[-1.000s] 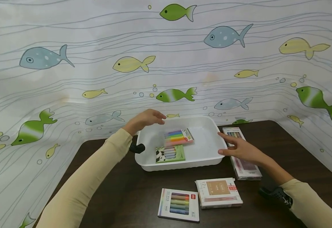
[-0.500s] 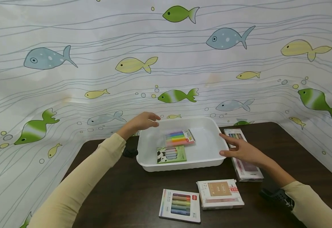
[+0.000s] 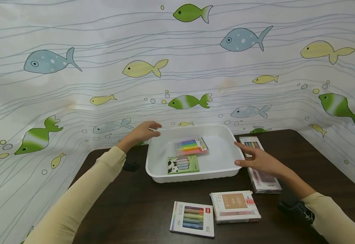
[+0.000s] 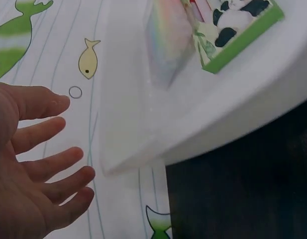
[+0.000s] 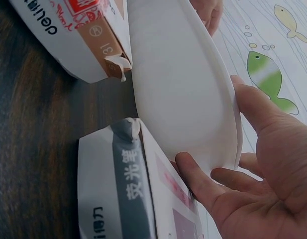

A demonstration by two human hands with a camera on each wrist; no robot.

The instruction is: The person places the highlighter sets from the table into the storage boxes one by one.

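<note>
My left hand (image 3: 142,131), holding nothing, hovers by the back left corner of a white plastic tray (image 3: 221,152). Its fingers are spread and apart from the tray in the left wrist view. My right hand (image 3: 261,162) touches the tray's right rim, thumb and fingers well apart; in the right wrist view (image 5: 262,169) they rest at the rim and outer wall without wrapping it. Inside the tray lie a clear pack of rainbow-coloured highlighters (image 3: 191,146) and a green panda box of pens (image 3: 183,164), touching or nearly so.
A white windowed pen box (image 3: 192,218) and a white box with a brown label (image 3: 235,206) lie in front of the tray. Long white packaging (image 3: 264,179) lies under and beside my right hand. A fish-patterned cloth (image 3: 104,81) stands behind the dark table (image 3: 125,203).
My left hand has moved left, from over the tray's left side to its back left corner. The right hand stays at the right rim. The packs in the tray have not moved.
</note>
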